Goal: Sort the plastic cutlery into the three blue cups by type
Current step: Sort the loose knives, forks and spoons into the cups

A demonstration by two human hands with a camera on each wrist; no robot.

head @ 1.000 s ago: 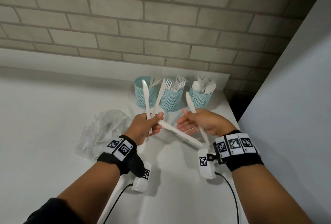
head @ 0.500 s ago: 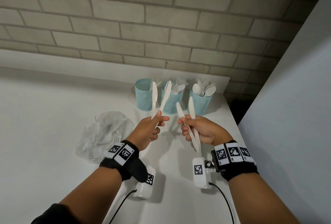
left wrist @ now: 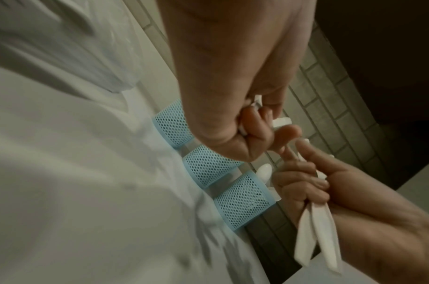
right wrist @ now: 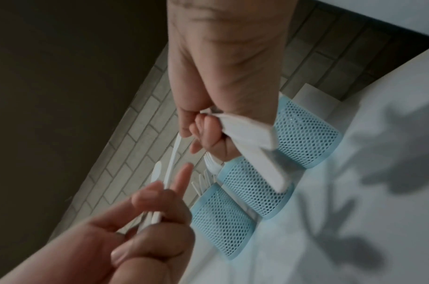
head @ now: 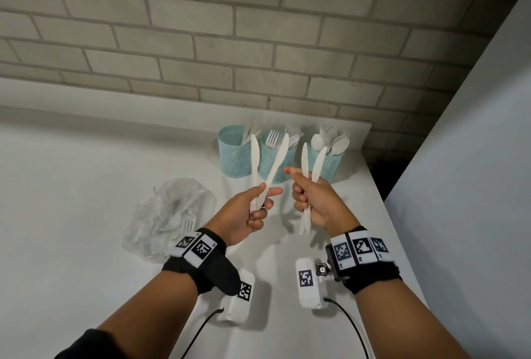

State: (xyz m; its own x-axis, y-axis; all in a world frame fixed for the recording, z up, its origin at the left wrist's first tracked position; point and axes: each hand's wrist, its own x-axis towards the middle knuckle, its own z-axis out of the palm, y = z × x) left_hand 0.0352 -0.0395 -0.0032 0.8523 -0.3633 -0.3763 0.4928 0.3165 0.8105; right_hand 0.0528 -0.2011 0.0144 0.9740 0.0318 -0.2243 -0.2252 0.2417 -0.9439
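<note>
Three blue mesh cups stand in a row at the table's back: the left cup [head: 234, 154] with knives, the middle cup [head: 270, 161] with forks, the right cup [head: 330, 164] with spoons. My left hand [head: 253, 209] grips two white plastic knives [head: 254, 163] by their handles, blades up and crossed in front of the left and middle cups. Close beside it, my right hand [head: 311, 200] grips two more white knives [head: 314, 164], blades up before the right cup. In the right wrist view those handles [right wrist: 247, 134] stick out below my curled fingers.
A crumpled clear plastic bag [head: 169, 212] with a fork and other cutlery inside lies on the white table [head: 71, 200] left of my left hand. The brick wall runs behind the cups. A grey panel [head: 465, 186] bounds the table on the right.
My right hand picked the second knife up off the table and now holds both upright. Both hands rose and drew closer together, toward the cups.
</note>
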